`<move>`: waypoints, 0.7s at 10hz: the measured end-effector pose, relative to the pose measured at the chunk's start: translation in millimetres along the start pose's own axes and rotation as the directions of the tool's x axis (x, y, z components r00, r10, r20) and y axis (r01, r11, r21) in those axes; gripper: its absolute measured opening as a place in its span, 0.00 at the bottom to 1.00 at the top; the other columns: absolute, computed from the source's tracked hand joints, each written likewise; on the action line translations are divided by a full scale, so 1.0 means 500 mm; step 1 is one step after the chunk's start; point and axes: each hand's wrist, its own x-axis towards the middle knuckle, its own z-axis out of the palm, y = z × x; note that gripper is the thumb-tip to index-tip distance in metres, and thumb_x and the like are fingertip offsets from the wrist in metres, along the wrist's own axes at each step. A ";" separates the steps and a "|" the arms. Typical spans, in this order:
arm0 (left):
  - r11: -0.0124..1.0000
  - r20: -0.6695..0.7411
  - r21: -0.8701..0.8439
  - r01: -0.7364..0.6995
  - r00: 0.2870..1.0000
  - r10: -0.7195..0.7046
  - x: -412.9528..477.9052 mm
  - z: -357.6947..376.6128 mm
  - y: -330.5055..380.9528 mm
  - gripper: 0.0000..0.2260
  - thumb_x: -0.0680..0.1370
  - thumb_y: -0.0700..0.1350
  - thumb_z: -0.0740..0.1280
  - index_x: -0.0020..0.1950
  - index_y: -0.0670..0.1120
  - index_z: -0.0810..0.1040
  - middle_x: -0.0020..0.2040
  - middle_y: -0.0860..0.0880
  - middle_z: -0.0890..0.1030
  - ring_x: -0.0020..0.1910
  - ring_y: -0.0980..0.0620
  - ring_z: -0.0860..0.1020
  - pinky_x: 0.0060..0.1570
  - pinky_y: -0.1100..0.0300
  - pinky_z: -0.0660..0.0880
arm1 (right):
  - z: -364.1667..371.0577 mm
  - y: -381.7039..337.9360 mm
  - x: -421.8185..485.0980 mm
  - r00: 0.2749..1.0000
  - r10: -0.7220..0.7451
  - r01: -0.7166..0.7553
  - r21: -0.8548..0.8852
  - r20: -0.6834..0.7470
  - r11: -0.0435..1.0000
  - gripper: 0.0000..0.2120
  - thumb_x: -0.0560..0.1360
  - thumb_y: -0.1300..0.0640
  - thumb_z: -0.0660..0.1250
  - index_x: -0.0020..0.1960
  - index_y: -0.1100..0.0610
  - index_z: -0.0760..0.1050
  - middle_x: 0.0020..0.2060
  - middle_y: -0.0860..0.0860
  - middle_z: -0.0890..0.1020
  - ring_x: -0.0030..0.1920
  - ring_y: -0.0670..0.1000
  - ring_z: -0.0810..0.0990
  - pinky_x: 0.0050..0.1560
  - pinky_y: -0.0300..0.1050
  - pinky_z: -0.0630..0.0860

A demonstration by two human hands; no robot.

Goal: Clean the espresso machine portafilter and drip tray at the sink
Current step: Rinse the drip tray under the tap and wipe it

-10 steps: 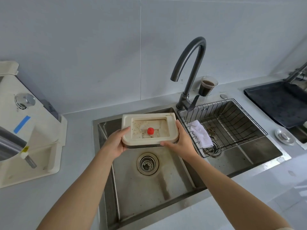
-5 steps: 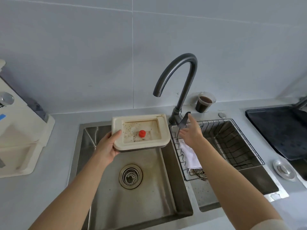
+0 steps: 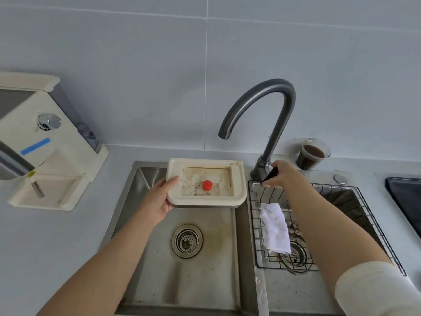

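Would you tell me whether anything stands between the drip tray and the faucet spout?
Nothing visible does: the left hand holds the drip tray over the basin, with only open air up to the faucet spout.

a clear plastic cup (image 3: 312, 153) of dark brown liquid stands on the grey tabletop (image 3: 57, 236), against the pale tiled wall (image 3: 136, 76). in front of it sits a black wire basket (image 3: 337, 201), with a crumpled white cloth (image 3: 274, 229) draped over its left part. a small round metal cap (image 3: 339, 179) lies just behind the basket. a dark tray (image 3: 405, 197) lies at the far right edge.
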 end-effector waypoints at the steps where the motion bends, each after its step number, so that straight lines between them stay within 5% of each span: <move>1: 1.000 -0.009 -0.016 0.010 1.000 -0.010 0.003 0.004 -0.006 0.12 0.76 0.42 0.65 0.59 0.45 0.73 0.54 0.44 0.80 0.53 0.45 0.78 0.48 0.50 0.77 | -0.016 0.006 0.007 0.990 -0.130 0.139 -0.373 0.051 0.917 0.15 0.66 0.61 0.75 0.41 0.51 0.69 0.37 0.49 0.72 0.44 0.53 0.73 0.36 0.39 0.70; 2: 0.999 -0.012 -0.035 0.028 1.000 -0.028 0.012 0.009 -0.015 0.09 0.75 0.41 0.66 0.56 0.47 0.75 0.54 0.44 0.80 0.54 0.45 0.78 0.54 0.47 0.76 | -0.010 0.003 -0.013 0.992 -0.124 0.129 -0.403 0.037 0.906 0.19 0.65 0.61 0.76 0.35 0.48 0.65 0.33 0.47 0.70 0.43 0.51 0.72 0.33 0.37 0.68; 5: 0.999 -0.006 -0.006 0.054 0.999 -0.054 0.027 0.009 -0.032 0.10 0.76 0.41 0.65 0.57 0.45 0.74 0.55 0.43 0.79 0.54 0.43 0.78 0.48 0.50 0.77 | -0.002 0.016 -0.008 0.993 -0.114 0.090 -0.432 -0.030 0.898 0.14 0.70 0.59 0.71 0.36 0.51 0.65 0.34 0.48 0.69 0.41 0.49 0.71 0.48 0.44 0.71; 6: 0.998 -0.013 -0.012 0.055 0.998 -0.055 0.029 0.004 -0.033 0.13 0.76 0.41 0.65 0.60 0.44 0.73 0.57 0.43 0.79 0.56 0.43 0.77 0.52 0.50 0.76 | -0.009 0.019 0.010 0.993 0.099 -0.103 0.069 0.060 0.992 0.04 0.75 0.64 0.60 0.46 0.58 0.65 0.43 0.53 0.70 0.46 0.50 0.74 0.45 0.40 0.74; 7: 0.998 -0.010 -0.012 0.057 0.998 -0.057 0.026 -0.001 -0.031 0.10 0.76 0.42 0.65 0.57 0.46 0.74 0.55 0.44 0.80 0.53 0.45 0.79 0.44 0.53 0.78 | -0.008 0.024 0.023 0.974 0.176 -0.219 0.399 0.142 0.890 0.04 0.74 0.66 0.56 0.44 0.59 0.62 0.55 0.46 0.70 0.62 0.48 0.72 0.67 0.42 0.68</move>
